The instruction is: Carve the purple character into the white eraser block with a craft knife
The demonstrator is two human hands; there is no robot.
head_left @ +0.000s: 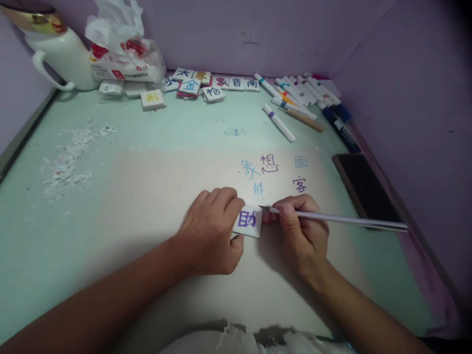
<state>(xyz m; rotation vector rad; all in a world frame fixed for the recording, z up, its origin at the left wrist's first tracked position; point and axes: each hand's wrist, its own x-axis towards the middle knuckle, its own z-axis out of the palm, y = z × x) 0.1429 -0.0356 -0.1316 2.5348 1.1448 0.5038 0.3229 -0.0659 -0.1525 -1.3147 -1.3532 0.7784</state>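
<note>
**A:** What are the hands holding?

**B:** The left hand [212,231] pinches a small white tile [248,221] bearing a purple character, with the fingers curled together over its left edge and the thumb below. The tile lies on a beige sheet [147,196] at the front middle of the green table [184,123], just under some characters written on the sheet.

**A:** And the other hand?

**B:** The right hand [304,233] grips a thin grey tool [332,219] like a pen, with the fingers pressed close around its shaft. The tip meets the tile's upper right corner. It's probably a craft knife, though the point is too small to be sure.

**A:** Any containers?

**B:** There are two, both in the far left corner. A white jug [62,54] has a gold lid on it, so its contents are hidden. Just beside it, a plastic bag [125,61] has crumpled white paper spilling out of its top.

**A:** Is everything else loose?

**B:** Yes. More lettered tiles [206,83] lie along the back wall, and the markers [295,93] are heaped in the far right corner. A dark phone [363,189] lies flat at the right edge, and white crumbs [68,157] are scattered on the left.
</note>
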